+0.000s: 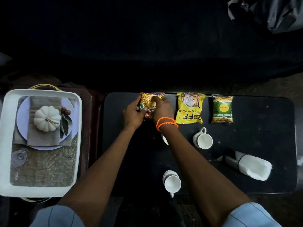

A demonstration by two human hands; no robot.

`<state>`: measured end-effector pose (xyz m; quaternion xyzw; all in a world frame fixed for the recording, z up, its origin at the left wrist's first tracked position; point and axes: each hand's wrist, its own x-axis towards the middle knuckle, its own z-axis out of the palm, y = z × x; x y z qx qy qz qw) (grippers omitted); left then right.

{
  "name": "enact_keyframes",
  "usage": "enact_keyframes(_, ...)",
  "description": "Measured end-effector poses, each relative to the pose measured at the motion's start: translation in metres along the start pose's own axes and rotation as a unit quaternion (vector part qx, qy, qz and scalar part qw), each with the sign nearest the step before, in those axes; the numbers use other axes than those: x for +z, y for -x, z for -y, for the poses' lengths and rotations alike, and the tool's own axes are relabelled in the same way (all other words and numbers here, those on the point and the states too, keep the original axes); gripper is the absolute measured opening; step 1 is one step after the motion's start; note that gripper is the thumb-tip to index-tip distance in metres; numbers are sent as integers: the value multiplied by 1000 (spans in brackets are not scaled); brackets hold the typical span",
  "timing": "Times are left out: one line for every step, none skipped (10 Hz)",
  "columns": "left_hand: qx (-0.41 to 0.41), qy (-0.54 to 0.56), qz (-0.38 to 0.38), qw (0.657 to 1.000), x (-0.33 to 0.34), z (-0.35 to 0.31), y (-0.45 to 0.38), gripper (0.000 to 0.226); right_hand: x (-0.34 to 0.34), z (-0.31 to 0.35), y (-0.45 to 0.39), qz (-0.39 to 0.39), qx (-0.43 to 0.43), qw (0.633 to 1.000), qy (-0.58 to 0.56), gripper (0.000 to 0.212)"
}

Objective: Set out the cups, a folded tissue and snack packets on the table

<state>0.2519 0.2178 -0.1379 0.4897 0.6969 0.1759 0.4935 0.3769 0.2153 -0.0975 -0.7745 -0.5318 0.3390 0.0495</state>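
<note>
On the black table [262,128], a mixture snack packet [150,99] lies at the far edge, with my left hand [133,114] and my right hand [161,108] both gripping it. To its right lie a yellow chunks packet [190,108] and a green packet [222,109]. One white cup [203,140] stands mid-table, another white cup [172,182] near the front edge. A third white cup [164,139] is mostly hidden under my right forearm. A folded white tissue [252,167] lies in a dark holder at the right.
A white tray [6,145] sits left of the table, holding a plate [21,118], a white pumpkin [46,118], a napkin, a burlap mat and an upturned glass [18,157]. Dark fabric [275,12] lies at the far right corner.
</note>
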Motion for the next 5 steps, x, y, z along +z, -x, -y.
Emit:
enact_keyframes(5, -30, 7, 1000, -1, 4, 4, 62, 4, 3, 4, -3, 3, 1000, 11, 51)
enact_keyframes(-8, -28, 18, 999, -1, 1, 5, 62, 1, 3, 4, 1, -6, 1000, 18, 50)
enact_keyframes(-16, -16, 22, 1000, 0, -3, 6, 63, -3, 2, 2, 10, -11, 1000, 27, 55)
enact_keyframes(-37, -6, 16, 999, -3, -9, 13, 64, -8, 3, 6, 38, -16, 999, 27, 60)
enact_keyframes(-32, -6, -28, 999, -5, -12, 14, 61, -14, 6, 5, 35, -11, 999, 39, 65)
